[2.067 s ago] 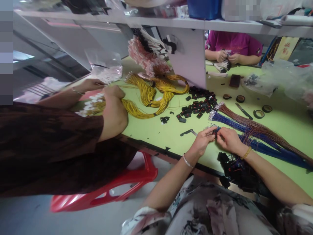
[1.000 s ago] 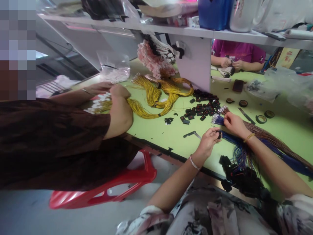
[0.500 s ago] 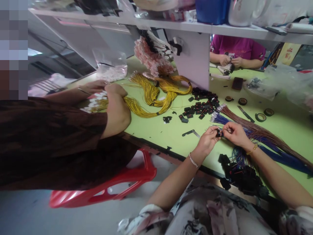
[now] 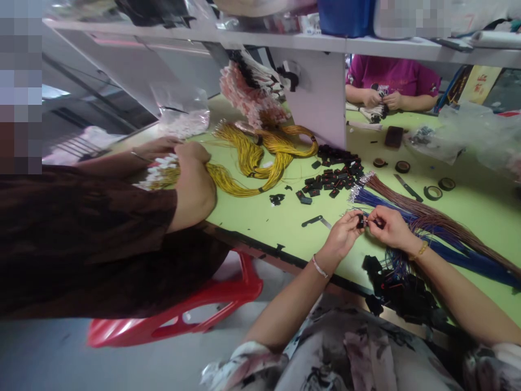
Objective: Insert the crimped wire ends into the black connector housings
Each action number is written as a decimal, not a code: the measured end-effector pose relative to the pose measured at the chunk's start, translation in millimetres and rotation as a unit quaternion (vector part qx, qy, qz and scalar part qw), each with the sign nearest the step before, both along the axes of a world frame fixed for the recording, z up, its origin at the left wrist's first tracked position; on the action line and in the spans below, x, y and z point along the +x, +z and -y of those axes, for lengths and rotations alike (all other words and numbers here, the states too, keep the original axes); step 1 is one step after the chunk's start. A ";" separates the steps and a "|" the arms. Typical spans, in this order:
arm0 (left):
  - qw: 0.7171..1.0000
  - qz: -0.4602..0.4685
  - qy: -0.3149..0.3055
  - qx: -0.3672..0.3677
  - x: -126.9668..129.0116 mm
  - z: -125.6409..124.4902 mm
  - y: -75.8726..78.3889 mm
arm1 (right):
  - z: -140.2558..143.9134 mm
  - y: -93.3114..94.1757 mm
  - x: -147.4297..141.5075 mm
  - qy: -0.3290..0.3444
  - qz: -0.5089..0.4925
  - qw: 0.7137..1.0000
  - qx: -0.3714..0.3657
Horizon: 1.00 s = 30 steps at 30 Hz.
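Observation:
My left hand pinches a small black connector between thumb and fingers. My right hand meets it from the right, its fingertips closed on the end of a thin wire at the connector. Both hands hover over the green table near its front edge. A bundle of blue wires and a bundle of brown wires lie just behind my right hand. A heap of finished black connectors with wires sits at the table edge under my right forearm.
Loose black connectors are piled behind my hands. Yellow wire bundles lie to the left, where a co-worker's arms rest. A small black tool, tape rolls and another person's hands are further off. A red stool stands below.
My right hand reached back to the blue wire ends, then returned with a wire to the connector in my left hand. Both hands now press together.

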<state>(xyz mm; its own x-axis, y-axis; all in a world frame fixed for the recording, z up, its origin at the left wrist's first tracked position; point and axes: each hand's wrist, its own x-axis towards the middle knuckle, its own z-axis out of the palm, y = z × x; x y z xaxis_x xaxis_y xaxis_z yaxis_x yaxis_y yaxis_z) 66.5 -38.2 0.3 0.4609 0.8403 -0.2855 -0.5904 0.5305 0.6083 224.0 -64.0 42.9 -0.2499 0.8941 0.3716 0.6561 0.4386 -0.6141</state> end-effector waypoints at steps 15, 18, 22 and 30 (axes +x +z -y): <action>0.997 -0.073 0.038 0.004 2.6 4.9 1.4 | -3.1 -11.7 -2.4 0.033 0.064 0.997 0.030; 0.995 -0.086 0.044 0.008 4.2 5.6 2.4 | 0.0 -15.0 -6.3 0.011 0.076 0.997 0.022; 0.990 -0.125 0.057 0.022 4.6 7.4 4.6 | 0.5 -11.5 -9.5 -0.003 0.116 0.993 -0.001; 0.989 -0.138 0.035 0.039 4.7 4.2 23.4 | -75.7 4.0 36.6 -0.212 0.172 0.959 -0.073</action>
